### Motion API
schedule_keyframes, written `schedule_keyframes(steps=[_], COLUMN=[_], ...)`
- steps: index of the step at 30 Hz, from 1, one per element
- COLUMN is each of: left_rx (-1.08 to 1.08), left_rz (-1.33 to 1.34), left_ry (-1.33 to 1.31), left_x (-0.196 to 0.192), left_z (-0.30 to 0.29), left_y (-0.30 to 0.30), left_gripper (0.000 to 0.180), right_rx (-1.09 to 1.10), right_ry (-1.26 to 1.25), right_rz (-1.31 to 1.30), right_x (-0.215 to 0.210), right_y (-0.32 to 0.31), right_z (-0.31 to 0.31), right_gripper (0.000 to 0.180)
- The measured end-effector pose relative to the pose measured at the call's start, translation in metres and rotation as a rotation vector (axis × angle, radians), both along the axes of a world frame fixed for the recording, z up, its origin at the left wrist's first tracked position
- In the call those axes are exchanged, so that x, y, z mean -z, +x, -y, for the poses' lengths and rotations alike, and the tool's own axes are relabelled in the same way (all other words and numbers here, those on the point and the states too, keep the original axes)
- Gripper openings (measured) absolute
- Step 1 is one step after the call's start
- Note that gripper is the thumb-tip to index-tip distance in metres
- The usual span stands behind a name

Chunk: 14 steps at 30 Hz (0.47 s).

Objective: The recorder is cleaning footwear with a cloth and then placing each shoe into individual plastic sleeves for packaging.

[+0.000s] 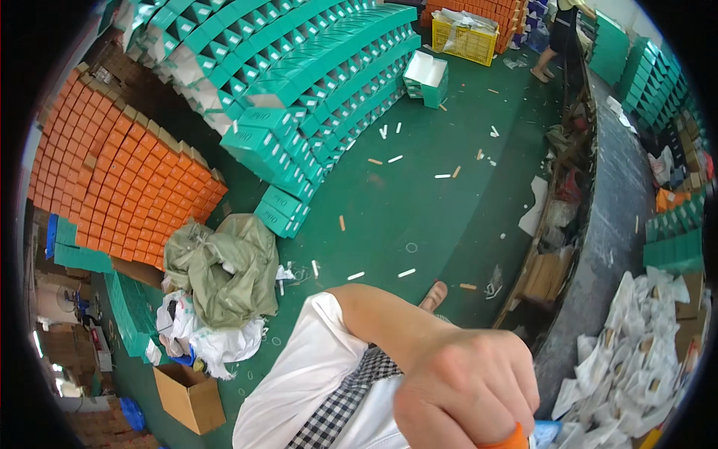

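My left arm comes out of a white sleeve and reaches across the front of my body to the right. At its end my left hand (467,385) is closed in a fist, knuckles up, close to the camera. An orange edge (514,438) of something shows under the curled fingers, mostly hidden, so its kind cannot be made out. Just beyond the fist lies a small blue and white piece (547,432) at the lower edge. A black and white checked cloth (348,400) hangs over my front. My right hand is out of the picture.
A dark workbench (598,247) runs along the right, with crumpled white paper packets (628,359) beside it. Stacked green boxes (329,75) and orange boxes (134,179) stand left. An olive sack (224,269) and open carton (189,396) sit on the littered floor. A person (561,37) stands far right.
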<state>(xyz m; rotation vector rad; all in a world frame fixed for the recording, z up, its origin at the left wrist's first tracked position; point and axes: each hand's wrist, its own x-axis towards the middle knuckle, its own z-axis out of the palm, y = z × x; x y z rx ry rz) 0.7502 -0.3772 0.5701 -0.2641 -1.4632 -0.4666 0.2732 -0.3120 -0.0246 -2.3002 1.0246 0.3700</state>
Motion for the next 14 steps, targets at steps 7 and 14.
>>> schedule_keyframes(steps=[7, 14], left_rx=[-1.189, -1.481], left_rz=[0.655, 1.037], left_ry=[0.236, 1.493], left_x=[0.110, 0.218], left_z=[0.151, 0.257], left_y=[0.123, 0.264], left_gripper=[0.024, 0.026], right_rx=[0.816, 0.704], right_ry=[0.390, 0.228], right_rz=[0.387, 0.851], right_x=[-0.085, -0.176], right_y=[0.156, 0.383], right_z=[0.405, 0.660], right_gripper=[0.020, 0.025])
